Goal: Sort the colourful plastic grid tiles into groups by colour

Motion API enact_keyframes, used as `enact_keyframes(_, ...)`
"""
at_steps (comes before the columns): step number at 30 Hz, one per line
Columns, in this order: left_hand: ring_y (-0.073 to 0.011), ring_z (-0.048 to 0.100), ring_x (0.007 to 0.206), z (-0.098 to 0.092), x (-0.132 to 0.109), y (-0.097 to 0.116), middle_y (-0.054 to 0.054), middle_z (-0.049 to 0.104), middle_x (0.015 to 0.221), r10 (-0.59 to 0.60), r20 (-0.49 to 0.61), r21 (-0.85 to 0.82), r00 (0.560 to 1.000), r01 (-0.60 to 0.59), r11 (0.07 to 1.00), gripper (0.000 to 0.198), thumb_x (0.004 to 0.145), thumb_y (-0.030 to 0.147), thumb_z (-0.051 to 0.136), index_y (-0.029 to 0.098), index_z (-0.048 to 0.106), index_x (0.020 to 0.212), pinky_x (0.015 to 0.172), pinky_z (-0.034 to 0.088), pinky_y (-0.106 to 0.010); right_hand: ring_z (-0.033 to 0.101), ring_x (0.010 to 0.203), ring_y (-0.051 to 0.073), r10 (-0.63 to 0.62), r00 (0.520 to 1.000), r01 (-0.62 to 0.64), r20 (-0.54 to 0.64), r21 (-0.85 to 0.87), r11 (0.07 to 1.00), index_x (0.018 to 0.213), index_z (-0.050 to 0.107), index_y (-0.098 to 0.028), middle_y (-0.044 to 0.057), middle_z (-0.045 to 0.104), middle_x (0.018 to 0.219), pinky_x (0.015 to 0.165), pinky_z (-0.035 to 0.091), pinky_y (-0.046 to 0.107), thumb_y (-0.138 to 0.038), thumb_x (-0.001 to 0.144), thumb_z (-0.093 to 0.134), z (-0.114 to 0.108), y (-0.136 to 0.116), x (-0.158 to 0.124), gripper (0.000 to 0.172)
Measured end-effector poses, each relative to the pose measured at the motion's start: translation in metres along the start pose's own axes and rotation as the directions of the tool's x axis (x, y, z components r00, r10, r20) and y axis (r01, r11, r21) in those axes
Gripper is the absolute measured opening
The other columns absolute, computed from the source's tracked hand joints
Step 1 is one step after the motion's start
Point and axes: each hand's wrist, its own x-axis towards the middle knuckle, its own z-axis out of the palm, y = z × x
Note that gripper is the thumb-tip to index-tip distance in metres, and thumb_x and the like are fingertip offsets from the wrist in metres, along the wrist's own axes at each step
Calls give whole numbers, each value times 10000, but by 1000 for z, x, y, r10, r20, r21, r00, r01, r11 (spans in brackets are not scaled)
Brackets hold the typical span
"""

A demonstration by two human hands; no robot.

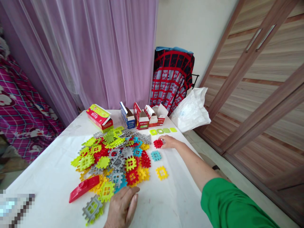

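My right hand (169, 141) reaches to the right side of the table, its fingers closed on a red square interlocking plastic tile (158, 143). Just nearer to me lie a blue tile (156, 155) and a yellow tile (161, 173), apart from each other. Beyond the hand is a short row of green tiles (166, 130). My left hand (122, 204) rests at the near edge of a big mixed pile of tiles (118, 162), fingers curled in, nothing visible in them. A grey tile (92, 207) lies left of it, on top of a green one.
A red plastic piece (84, 188) lies left of the pile. Several opened cardboard boxes, including a red-and-green box (99, 117) and a blue box (127, 117), stand along the far edge. A white plastic bag (192, 110) is at the far right corner, near a wooden wardrobe (256, 95).
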Motion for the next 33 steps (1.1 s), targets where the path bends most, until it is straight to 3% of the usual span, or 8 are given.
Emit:
enact_keyframes(7, -138, 678, 619, 0, 0, 0, -17, 687, 705, -14, -9, -12, 1000, 14, 1000, 174, 936, 231, 441, 233, 611, 972, 577, 528, -197, 610, 919, 228, -9, 1000, 9, -1, -27, 1000, 1182, 623, -252, 65, 612, 1044, 770, 469, 299, -289, 630, 769, 2, -2, 1, 573)
enact_keyframes(14, -140, 681, 633, 2, -2, -1, -18, 690, 711, -43, 11, -19, 999, 43, 999, 185, 936, 235, 436, 235, 621, 952, 587, 529, -202, 624, 878, 204, -35, 999, 33, -23, -65, 997, 1256, 575, -256, 68, 621, 1108, 760, 486, 290, -280, 619, 782, -6, -4, -1, 671)
enact_keyframes(20, -137, 678, 621, 3, -2, -3, -16, 690, 691, -76, -10, -27, 997, 76, 997, 204, 941, 240, 429, 226, 631, 916, 578, 527, -200, 585, 1036, 214, -133, 988, 121, -78, -145, 982, 1108, 680, -273, 46, 621, 1167, 872, 446, 285, -244, 776, 633, -11, -38, -1, 337)
enact_keyframes(26, -135, 680, 604, 2, -1, -3, -12, 683, 657, -125, -52, -24, 991, 123, 992, 232, 950, 270, 425, 225, 647, 898, 580, 535, -194, 534, 1123, 248, -207, 975, 184, -82, -225, 957, 1123, 677, -291, 59, 628, 1144, 937, 405, 332, -196, 755, 645, 6, -74, 7, 381)
enact_keyframes(33, -138, 673, 596, 3, -2, -4, -19, 680, 654, -138, -55, -48, 989, 136, 990, 240, 951, 266, 422, 226, 652, 895, 573, 530, -199, 553, 1078, 254, -203, 977, 178, -69, -268, 947, 1041, 698, -266, 78, 638, 1093, 882, 421, 330, -203, 762, 648, 16, -89, 13, 291)
